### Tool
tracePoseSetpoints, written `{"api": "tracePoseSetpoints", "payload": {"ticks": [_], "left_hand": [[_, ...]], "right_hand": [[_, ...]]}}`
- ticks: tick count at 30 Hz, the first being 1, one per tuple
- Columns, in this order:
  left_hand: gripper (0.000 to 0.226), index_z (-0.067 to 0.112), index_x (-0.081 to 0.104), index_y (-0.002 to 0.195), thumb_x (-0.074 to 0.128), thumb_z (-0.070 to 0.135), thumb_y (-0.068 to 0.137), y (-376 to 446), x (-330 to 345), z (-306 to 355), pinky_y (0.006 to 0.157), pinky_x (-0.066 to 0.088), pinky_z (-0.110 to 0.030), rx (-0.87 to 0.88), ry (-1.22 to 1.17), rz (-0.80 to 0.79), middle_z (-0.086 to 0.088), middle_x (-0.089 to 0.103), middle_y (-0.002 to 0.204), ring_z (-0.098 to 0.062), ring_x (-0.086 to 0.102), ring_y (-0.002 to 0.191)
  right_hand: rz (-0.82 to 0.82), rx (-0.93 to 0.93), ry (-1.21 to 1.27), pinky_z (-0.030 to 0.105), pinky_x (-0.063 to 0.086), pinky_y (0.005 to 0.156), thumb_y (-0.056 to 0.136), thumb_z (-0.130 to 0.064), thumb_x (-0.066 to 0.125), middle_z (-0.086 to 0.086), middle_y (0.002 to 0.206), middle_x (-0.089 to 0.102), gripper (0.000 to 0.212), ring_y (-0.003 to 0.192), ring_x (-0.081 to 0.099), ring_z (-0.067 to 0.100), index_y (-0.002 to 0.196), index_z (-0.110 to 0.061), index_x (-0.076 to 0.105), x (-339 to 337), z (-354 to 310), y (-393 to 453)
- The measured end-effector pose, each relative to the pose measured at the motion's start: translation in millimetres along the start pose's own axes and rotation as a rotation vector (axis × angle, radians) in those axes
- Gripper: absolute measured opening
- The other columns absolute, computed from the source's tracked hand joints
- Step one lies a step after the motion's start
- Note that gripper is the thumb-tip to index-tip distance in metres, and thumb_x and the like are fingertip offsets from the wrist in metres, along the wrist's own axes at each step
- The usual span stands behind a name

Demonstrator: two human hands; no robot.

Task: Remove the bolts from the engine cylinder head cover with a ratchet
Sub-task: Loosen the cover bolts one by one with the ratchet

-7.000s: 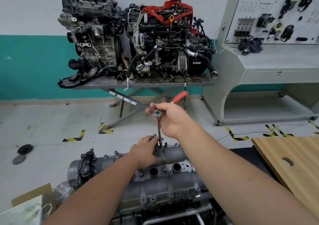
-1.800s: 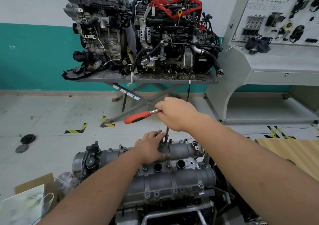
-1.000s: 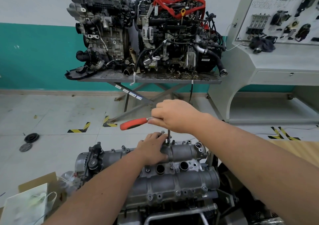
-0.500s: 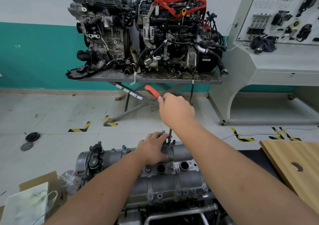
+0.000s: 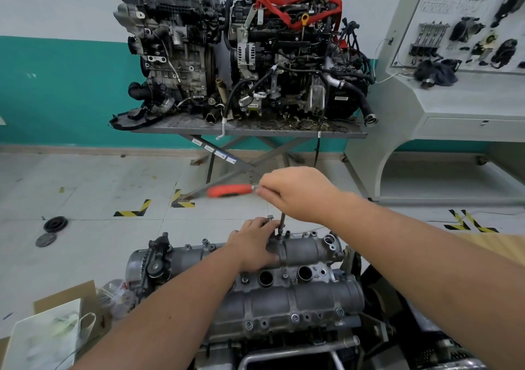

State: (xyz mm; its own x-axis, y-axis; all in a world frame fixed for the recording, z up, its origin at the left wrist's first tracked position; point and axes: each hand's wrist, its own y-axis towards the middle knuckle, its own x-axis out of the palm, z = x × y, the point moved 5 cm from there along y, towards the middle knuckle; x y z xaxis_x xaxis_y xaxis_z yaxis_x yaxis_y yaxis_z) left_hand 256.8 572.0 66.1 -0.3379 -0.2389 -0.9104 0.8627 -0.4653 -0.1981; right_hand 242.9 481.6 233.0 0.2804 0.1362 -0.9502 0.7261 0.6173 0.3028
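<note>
- The bolt being worked sits on the far edge of the engine cover (image 5: pixel 284 293), low in the middle of the frame; it is hidden under the socket at the foot of a thin extension bar (image 5: pixel 281 224), which stands nearly upright.
- The ratchet (image 5: pixel 230 190) runs level to the left, its orange grip blurred; the right hand (image 5: pixel 295 193) is curled round the head end, not the orange part.
- The left hand (image 5: pixel 252 244) rests on the cover with its fingers at the base of the bar; another bolt (image 5: pixel 270 217) stands proud just above those fingers.
- Bolts like these are small, hard and probably oily, so easy to drop; taking the head between fingertips looks safest once one is loose.
- The cover is stiff cast metal and looks heavy.
- Behind, two engines (image 5: pixel 241 51) sit on a metal table (image 5: pixel 255 131) in the upper middle; a cardboard box (image 5: pixel 68 293) lies lower left.
</note>
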Motion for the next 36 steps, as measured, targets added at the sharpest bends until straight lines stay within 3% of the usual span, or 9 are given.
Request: {"api": "tracePoseSetpoints", "payload": {"ticks": [4, 8, 11, 17, 22, 27, 30, 33, 36], "left_hand": [[0.088, 0.04, 0.021, 0.151, 0.066, 0.051, 0.077, 0, 1, -2, 0.107, 0.033, -0.048, -0.005, -0.027, -0.008, 0.007, 0.027, 0.153, -0.018, 0.023, 0.141], [0.09, 0.04, 0.02, 0.152, 0.066, 0.051, 0.077, 0, 2, -3, 0.106, 0.032, -0.049, -0.005, -0.033, -0.001, 0.007, 0.026, 0.154, -0.018, 0.023, 0.142], [0.088, 0.041, 0.022, 0.151, 0.067, 0.05, 0.076, 1, 3, -3, 0.105, 0.034, -0.049, -0.002, -0.032, 0.009, 0.008, 0.028, 0.152, -0.018, 0.024, 0.141], [0.09, 0.039, 0.019, 0.153, 0.066, 0.05, 0.078, 1, 3, -3, 0.109, 0.031, -0.05, -0.005, -0.019, -0.003, 0.006, 0.025, 0.154, -0.017, 0.022, 0.142], [0.089, 0.042, 0.02, 0.151, 0.067, 0.051, 0.075, 0, 1, -1, 0.105, 0.034, -0.048, -0.002, -0.003, 0.02, 0.008, 0.028, 0.151, -0.017, 0.024, 0.139], [0.089, 0.041, 0.02, 0.152, 0.066, 0.051, 0.076, 1, 2, -2, 0.108, 0.033, -0.049, -0.013, -0.004, 0.013, 0.008, 0.026, 0.153, -0.017, 0.022, 0.142], [0.091, 0.038, 0.019, 0.153, 0.067, 0.052, 0.076, 1, 3, -3, 0.109, 0.032, -0.049, -0.021, -0.001, -0.001, 0.007, 0.025, 0.155, -0.017, 0.021, 0.143], [0.091, 0.039, 0.019, 0.153, 0.067, 0.052, 0.076, 1, 3, -2, 0.109, 0.032, -0.048, -0.022, -0.007, -0.011, 0.007, 0.025, 0.155, -0.017, 0.021, 0.143], [0.092, 0.038, 0.019, 0.154, 0.067, 0.051, 0.077, 0, 1, -1, 0.11, 0.032, -0.048, -0.023, -0.009, -0.013, 0.007, 0.026, 0.155, -0.017, 0.021, 0.143]], "right_hand": [[0.049, 0.383, -0.082, 0.028, 0.018, 0.047, 0.102, -0.056, 0.031, -0.006, 0.063, 0.044, 0.039, 0.061, 0.045, 0.023, 0.08, -0.026, 0.044, 8, 11, 7], [0.054, 0.581, -0.159, 0.033, 0.021, 0.054, 0.103, -0.052, 0.029, -0.004, 0.056, 0.031, 0.039, 0.048, 0.031, 0.02, 0.081, -0.023, 0.042, 14, 10, 10], [0.041, 0.662, -0.137, 0.036, 0.027, 0.064, 0.104, -0.05, 0.028, -0.004, 0.056, 0.031, 0.038, 0.053, 0.036, 0.023, 0.081, -0.022, 0.043, 16, 10, 13], [0.054, 0.317, -0.013, 0.034, 0.026, 0.057, 0.103, -0.051, 0.036, -0.007, 0.069, 0.036, 0.037, 0.067, 0.045, 0.025, 0.081, -0.022, 0.041, 12, 12, 8], [0.136, -0.14, 0.05, 0.037, 0.043, 0.063, 0.097, -0.049, 0.045, 0.009, 0.083, 0.058, 0.049, 0.074, 0.053, 0.029, 0.081, -0.008, 0.065, 3, 12, -11], [0.156, 0.091, -0.001, 0.036, 0.046, 0.06, 0.096, -0.056, 0.026, 0.004, 0.075, 0.059, 0.06, 0.069, 0.059, 0.029, 0.083, -0.011, 0.065, 4, 6, -7], [0.066, 0.242, -0.16, 0.039, 0.043, 0.081, 0.095, -0.063, 0.015, -0.003, 0.085, 0.062, 0.066, 0.076, 0.063, 0.025, 0.093, -0.019, 0.064, 7, 4, -3], [0.046, 0.319, -0.2, 0.045, 0.03, 0.107, 0.098, -0.062, 0.02, -0.004, 0.092, 0.065, 0.059, 0.081, 0.065, 0.022, 0.099, -0.023, 0.064, 7, 3, -4], [0.034, 0.352, -0.184, 0.049, 0.02, 0.117, 0.1, -0.061, 0.025, -0.005, 0.095, 0.065, 0.055, 0.085, 0.066, 0.021, 0.1, -0.023, 0.064, 7, 1, -3]]}}
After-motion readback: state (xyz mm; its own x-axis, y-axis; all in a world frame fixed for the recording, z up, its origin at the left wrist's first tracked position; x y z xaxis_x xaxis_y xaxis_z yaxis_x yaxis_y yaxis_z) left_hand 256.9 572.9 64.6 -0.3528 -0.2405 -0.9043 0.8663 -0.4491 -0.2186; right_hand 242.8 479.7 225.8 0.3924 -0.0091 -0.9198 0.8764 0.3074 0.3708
